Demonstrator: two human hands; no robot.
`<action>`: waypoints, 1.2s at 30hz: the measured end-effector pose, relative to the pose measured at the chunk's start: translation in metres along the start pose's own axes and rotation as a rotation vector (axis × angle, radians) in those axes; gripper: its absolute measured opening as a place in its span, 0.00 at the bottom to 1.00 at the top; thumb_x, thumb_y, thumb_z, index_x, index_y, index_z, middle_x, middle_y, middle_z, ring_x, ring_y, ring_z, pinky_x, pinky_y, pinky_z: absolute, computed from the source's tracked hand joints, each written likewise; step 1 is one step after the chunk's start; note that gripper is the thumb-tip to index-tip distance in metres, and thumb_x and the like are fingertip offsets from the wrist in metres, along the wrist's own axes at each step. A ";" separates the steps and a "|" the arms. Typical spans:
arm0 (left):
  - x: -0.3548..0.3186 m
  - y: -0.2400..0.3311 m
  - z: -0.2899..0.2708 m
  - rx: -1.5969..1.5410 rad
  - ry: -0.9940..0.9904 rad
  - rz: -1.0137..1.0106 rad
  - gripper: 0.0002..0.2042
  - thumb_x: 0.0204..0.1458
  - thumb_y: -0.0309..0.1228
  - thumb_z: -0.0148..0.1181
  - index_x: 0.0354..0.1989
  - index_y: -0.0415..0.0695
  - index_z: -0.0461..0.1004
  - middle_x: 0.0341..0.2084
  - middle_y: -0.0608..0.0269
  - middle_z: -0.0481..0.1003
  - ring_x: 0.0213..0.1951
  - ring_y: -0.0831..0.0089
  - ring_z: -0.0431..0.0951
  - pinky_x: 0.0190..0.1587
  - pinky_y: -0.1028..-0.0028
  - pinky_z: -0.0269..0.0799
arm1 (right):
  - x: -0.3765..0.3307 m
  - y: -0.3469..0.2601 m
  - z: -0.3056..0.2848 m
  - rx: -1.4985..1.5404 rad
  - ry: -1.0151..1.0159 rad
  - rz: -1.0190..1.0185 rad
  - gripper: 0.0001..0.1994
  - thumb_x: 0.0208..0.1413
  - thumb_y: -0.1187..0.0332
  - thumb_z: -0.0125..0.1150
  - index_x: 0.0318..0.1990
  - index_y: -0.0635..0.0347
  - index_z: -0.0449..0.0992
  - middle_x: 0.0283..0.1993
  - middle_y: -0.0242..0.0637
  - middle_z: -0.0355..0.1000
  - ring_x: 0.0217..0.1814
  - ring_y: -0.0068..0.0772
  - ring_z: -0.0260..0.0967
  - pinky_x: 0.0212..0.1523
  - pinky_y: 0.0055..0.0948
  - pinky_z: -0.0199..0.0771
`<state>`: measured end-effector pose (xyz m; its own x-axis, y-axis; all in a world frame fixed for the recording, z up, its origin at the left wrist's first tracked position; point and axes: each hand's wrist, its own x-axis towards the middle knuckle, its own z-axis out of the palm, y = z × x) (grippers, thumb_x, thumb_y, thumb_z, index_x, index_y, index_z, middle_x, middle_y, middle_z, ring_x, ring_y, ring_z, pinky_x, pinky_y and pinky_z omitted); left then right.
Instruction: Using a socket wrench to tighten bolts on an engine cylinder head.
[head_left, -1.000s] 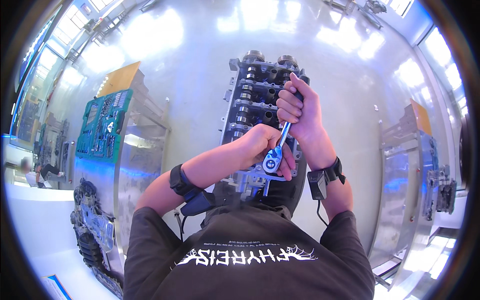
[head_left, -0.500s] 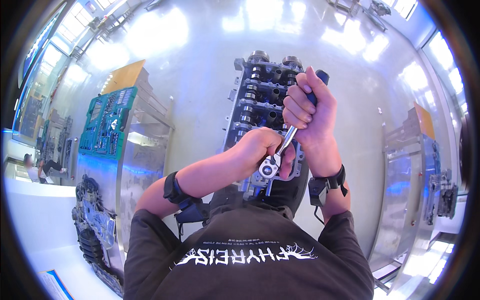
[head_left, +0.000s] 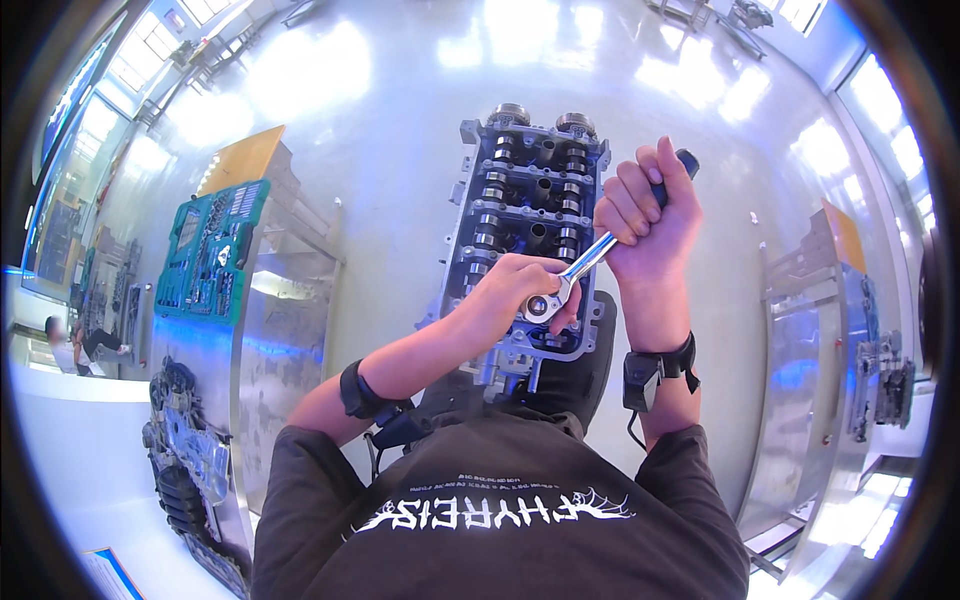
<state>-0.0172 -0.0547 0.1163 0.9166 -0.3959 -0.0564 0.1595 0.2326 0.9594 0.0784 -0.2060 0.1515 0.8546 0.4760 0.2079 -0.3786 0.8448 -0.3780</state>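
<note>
A grey engine cylinder head (head_left: pixel 525 200) with two camshafts stands in front of me. My right hand (head_left: pixel 648 218) is closed around the dark handle of a chrome ratchet wrench (head_left: pixel 578 268). My left hand (head_left: pixel 520 290) cups the ratchet's head and presses it down onto the near end of the cylinder head. The fastener under the ratchet head is hidden by my fingers. Both wrists wear black bands.
To the left stands a metal cart (head_left: pixel 270 310) with a green tray of sockets and tools (head_left: pixel 205 250) on top and engine parts (head_left: pixel 185 470) hanging at its near side. Another metal stand (head_left: pixel 835 350) is at the right. A seated person (head_left: pixel 75 345) is far left.
My right hand has swung the ratchet handle to the right and away from me, while my left hand stayed on the ratchet head.
</note>
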 end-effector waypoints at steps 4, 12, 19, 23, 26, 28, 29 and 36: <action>0.000 0.005 0.009 0.090 0.009 0.025 0.17 0.55 0.35 0.41 0.29 0.32 0.72 0.16 0.60 0.70 0.20 0.76 0.67 0.30 0.75 0.64 | -0.003 -0.003 -0.013 0.052 0.046 -0.005 0.16 0.64 0.59 0.45 0.23 0.53 0.61 0.11 0.23 0.46 0.09 0.16 0.38 0.08 0.19 0.36; 0.009 -0.020 -0.001 -0.031 0.008 0.010 0.18 0.59 0.37 0.42 0.27 0.35 0.71 0.10 0.70 0.62 0.14 0.84 0.58 0.23 0.80 0.55 | -0.014 0.004 -0.043 0.224 0.179 -0.059 0.17 0.63 0.63 0.47 0.21 0.55 0.61 0.12 0.24 0.47 0.10 0.17 0.40 0.09 0.19 0.40; 0.021 -0.030 0.002 0.021 -0.007 -0.013 0.17 0.58 0.35 0.43 0.24 0.35 0.71 0.10 0.72 0.61 0.14 0.86 0.56 0.19 0.80 0.49 | -0.029 -0.002 -0.060 0.159 0.250 -0.140 0.16 0.60 0.63 0.49 0.19 0.52 0.60 0.12 0.24 0.47 0.10 0.17 0.39 0.09 0.20 0.38; 0.024 -0.033 0.004 0.008 -0.044 -0.007 0.17 0.58 0.35 0.43 0.24 0.35 0.71 0.11 0.72 0.61 0.14 0.86 0.56 0.18 0.80 0.48 | -0.035 -0.006 -0.062 0.144 0.254 -0.168 0.16 0.60 0.63 0.49 0.19 0.52 0.60 0.12 0.23 0.47 0.10 0.16 0.39 0.08 0.20 0.37; 0.026 -0.033 0.006 0.018 -0.047 0.014 0.17 0.58 0.35 0.43 0.23 0.35 0.71 0.11 0.71 0.61 0.13 0.86 0.56 0.18 0.80 0.48 | -0.034 -0.010 -0.059 0.131 0.231 -0.171 0.16 0.60 0.64 0.49 0.20 0.52 0.60 0.12 0.23 0.47 0.10 0.16 0.39 0.08 0.20 0.38; 0.027 -0.031 0.006 0.015 -0.055 0.005 0.17 0.58 0.35 0.43 0.23 0.35 0.71 0.11 0.71 0.61 0.13 0.86 0.56 0.18 0.80 0.48 | -0.034 -0.012 -0.057 0.132 0.219 -0.167 0.15 0.60 0.64 0.49 0.20 0.52 0.60 0.12 0.23 0.47 0.10 0.16 0.39 0.08 0.19 0.38; 0.027 -0.030 0.006 0.012 -0.062 -0.003 0.17 0.58 0.35 0.43 0.23 0.35 0.71 0.11 0.71 0.62 0.13 0.86 0.56 0.18 0.80 0.48 | -0.033 -0.012 -0.057 0.126 0.226 -0.160 0.15 0.60 0.64 0.49 0.20 0.52 0.60 0.12 0.23 0.47 0.10 0.16 0.39 0.08 0.19 0.38; 0.026 -0.029 0.011 0.013 -0.035 0.027 0.18 0.59 0.36 0.43 0.23 0.36 0.71 0.10 0.71 0.61 0.13 0.85 0.56 0.18 0.80 0.48 | -0.031 -0.011 -0.061 0.167 0.214 -0.141 0.15 0.60 0.64 0.49 0.21 0.52 0.60 0.12 0.23 0.47 0.10 0.16 0.39 0.08 0.19 0.38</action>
<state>-0.0021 -0.0814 0.0896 0.9071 -0.4204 -0.0206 0.1297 0.2327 0.9639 0.0779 -0.2452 0.0944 0.9516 0.3037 0.0467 -0.2887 0.9359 -0.2020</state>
